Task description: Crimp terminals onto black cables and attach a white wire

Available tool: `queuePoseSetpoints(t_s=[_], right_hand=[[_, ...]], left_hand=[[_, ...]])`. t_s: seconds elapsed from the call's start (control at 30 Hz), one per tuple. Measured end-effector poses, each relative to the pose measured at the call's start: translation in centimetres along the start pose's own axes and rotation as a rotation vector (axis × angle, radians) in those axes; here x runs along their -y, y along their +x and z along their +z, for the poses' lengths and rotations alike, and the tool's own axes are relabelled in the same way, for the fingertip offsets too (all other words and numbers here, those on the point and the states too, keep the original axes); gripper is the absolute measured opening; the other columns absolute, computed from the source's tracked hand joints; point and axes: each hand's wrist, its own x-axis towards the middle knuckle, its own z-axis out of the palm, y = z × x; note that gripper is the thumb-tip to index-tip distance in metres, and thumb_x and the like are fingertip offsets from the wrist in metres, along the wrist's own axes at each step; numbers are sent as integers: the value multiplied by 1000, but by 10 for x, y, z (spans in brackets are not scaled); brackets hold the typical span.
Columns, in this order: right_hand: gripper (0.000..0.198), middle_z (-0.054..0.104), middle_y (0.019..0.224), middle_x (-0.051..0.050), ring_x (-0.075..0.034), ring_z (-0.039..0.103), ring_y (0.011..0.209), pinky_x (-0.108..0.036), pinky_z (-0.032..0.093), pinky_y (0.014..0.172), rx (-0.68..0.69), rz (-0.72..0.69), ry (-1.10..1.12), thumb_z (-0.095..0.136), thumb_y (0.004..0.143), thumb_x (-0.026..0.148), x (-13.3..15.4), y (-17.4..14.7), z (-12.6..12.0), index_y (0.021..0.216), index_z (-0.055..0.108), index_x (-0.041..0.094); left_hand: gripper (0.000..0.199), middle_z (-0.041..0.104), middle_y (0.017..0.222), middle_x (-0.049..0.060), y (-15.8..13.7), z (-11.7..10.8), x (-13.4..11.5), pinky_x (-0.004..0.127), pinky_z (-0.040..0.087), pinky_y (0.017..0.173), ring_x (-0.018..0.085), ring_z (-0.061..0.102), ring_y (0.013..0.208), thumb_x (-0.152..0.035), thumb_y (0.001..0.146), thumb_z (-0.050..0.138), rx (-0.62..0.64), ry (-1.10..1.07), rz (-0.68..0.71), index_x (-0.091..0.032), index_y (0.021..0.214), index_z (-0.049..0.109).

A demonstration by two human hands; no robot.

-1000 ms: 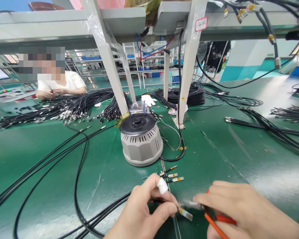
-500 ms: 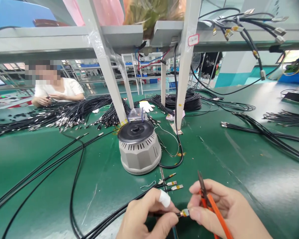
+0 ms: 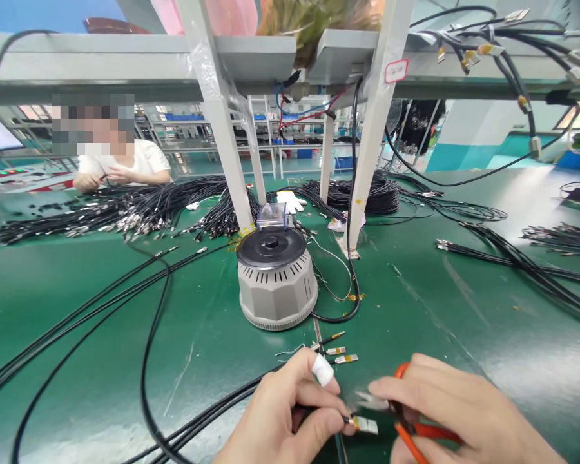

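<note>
My left hand (image 3: 294, 412) pinches a black cable just behind its metal connector (image 3: 366, 425), which has a copper-coloured and yellow band at its base. White tape wraps one finger of that hand. In my right hand (image 3: 454, 406) is a pair of orange-handled cutters (image 3: 408, 428), its jaws pointing left, just above the connector and apart from it. Beyond my left hand, several finished-looking cable ends (image 3: 347, 359) with metal tips lie on the green table.
A grey round machine with a black turntable (image 3: 271, 248) stands ahead. White shelf posts (image 3: 374, 138) rise behind it. Piles of black cables (image 3: 140, 209) lie far left, with more bundles (image 3: 507, 254) at right. Across the table sits a person in a white shirt (image 3: 147, 159).
The cutters have swung from pointing upward to pointing left, toward the connector. My right fingertips have come away from the connector. The whole view has shifted slightly.
</note>
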Motion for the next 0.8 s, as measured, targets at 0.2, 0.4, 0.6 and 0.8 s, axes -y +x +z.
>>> queuePoseSetpoints(t_s=[0.2,0.4,0.6,0.8], right_hand=[[22,55,69,0,-15,49,63,-29,35,55,11,-342,-445,43,97,22,-5,2,-17,89,64,19],[42,57,66,1,-17,52,63,-34,30,57,-70,-395,-589,24,103,21,2,3,-19,90,64,22],[32,57,69,0,-19,52,65,-34,33,60,-56,-392,-681,31,96,10,0,-2,-13,92,62,21],[21,51,62,2,-16,51,55,-30,31,50,-78,-354,-561,37,93,17,-3,-4,-4,83,56,21]], left_hand=[[8,73,87,5,-2,3,-13,16,46,71,13,68,80,-14,90,55,-12,225,-12,-16,88,47],[12,73,87,3,0,1,-13,18,46,72,14,69,81,-10,87,55,-18,258,-29,-18,85,46],[11,73,84,1,-3,3,-10,17,47,71,13,69,79,-10,87,55,-12,292,-13,-17,83,47],[10,73,86,1,-1,-2,-13,15,46,71,12,68,79,-12,88,56,-18,288,7,-17,84,47]])
